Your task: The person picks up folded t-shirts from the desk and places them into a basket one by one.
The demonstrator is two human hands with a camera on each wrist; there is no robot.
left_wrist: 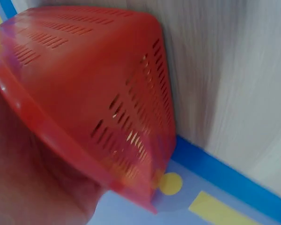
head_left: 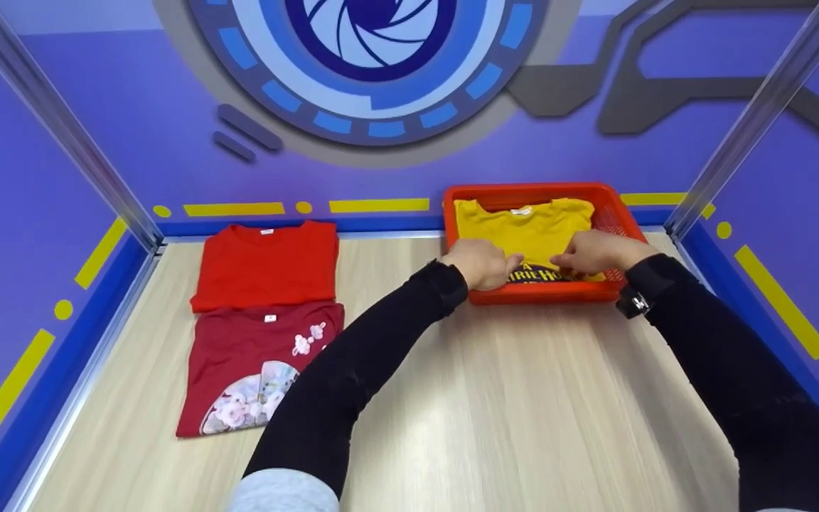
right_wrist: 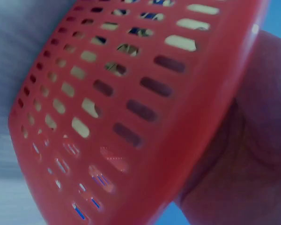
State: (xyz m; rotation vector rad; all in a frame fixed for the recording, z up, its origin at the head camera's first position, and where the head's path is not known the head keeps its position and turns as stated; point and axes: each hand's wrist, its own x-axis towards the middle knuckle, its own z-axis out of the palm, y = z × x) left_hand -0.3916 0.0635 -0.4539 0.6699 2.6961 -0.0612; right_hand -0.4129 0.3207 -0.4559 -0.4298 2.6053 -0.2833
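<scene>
A folded yellow T-shirt (head_left: 516, 231) with dark printed lettering lies in a red plastic basket (head_left: 537, 293), its collar toward the back wall. My left hand (head_left: 482, 263) reaches over the basket's front left and pinches the shirt near the print. At the front right, my right hand (head_left: 598, 252) pinches the cloth with curled fingers. Slotted basket walls (left_wrist: 79, 89) hide the fingertips in the left wrist view; the right wrist view likewise has the hand (right_wrist: 243, 173) behind the rim.
To the left, a folded red T-shirt (head_left: 267, 267) lies behind a folded dark red T-shirt (head_left: 239, 355) with a floral print. The basket stands on the wooden tabletop (head_left: 523, 412) by the patterned back wall (head_left: 381, 178). Metal posts mark the rear corners.
</scene>
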